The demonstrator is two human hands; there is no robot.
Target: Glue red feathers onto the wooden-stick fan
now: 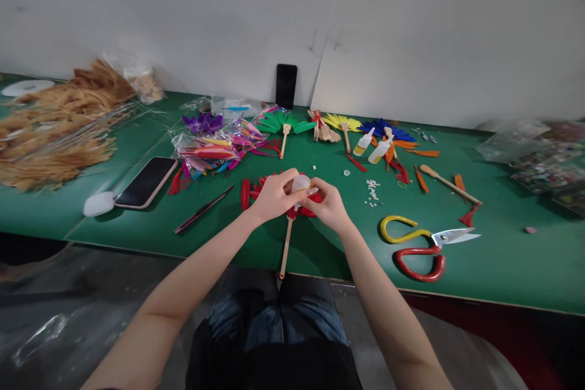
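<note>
Both hands meet over a red feather fan (249,190) that lies on the green table (503,256), its wooden stick handle (286,248) pointing toward me. My left hand (273,195) is curled round a small pale glue bottle (301,183), held just above the red feathers. My right hand (328,203) pinches the bottle's other end with closed fingers. The feathers under the hands are mostly hidden.
Scissors (423,244) with yellow and red handles lie to the right. Green (283,123), yellow and blue fans, two glue bottles (371,145), white beads (372,191), orange feathers and a wooden stick lie behind. Bagged coloured feathers (214,147), a phone (146,183), a dark tool (204,209) and tan feathers (55,128) lie left.
</note>
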